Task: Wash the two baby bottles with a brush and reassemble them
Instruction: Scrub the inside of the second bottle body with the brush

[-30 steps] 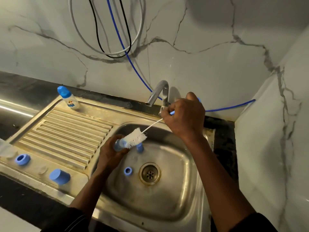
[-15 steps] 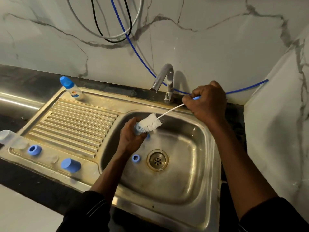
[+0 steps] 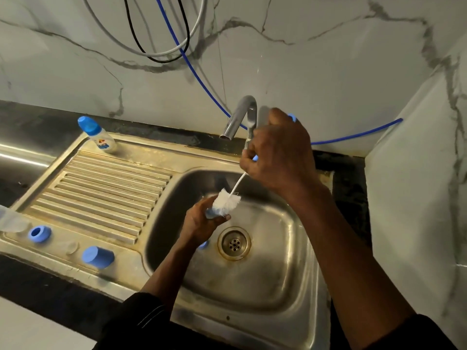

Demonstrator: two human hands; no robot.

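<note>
Over the sink basin (image 3: 278,248) my left hand (image 3: 202,221) grips a small blue bottle part (image 3: 210,212), mostly hidden by my fingers. The white bristle head of the bottle brush (image 3: 226,201) presses onto that part. My right hand (image 3: 278,152) grips the brush's blue handle, just in front of the tap (image 3: 240,117). An assembled baby bottle (image 3: 97,135) with a blue cap stands at the back of the drainboard. A clear bottle body (image 3: 11,219) lies at the left edge, beside a blue ring (image 3: 39,233), a clear teat (image 3: 72,248) and a blue cap (image 3: 98,257).
A second blue ring (image 3: 203,244) lies in the basin beside the drain (image 3: 234,243), partly behind my left wrist. Cables and a blue hose (image 3: 202,82) hang on the marble wall. A marble side wall (image 3: 417,210) closes in the right.
My right hand has swung up and left toward the tap, tilting the brush steeper. My left hand and the blue part stay over the basin under the bristles.
</note>
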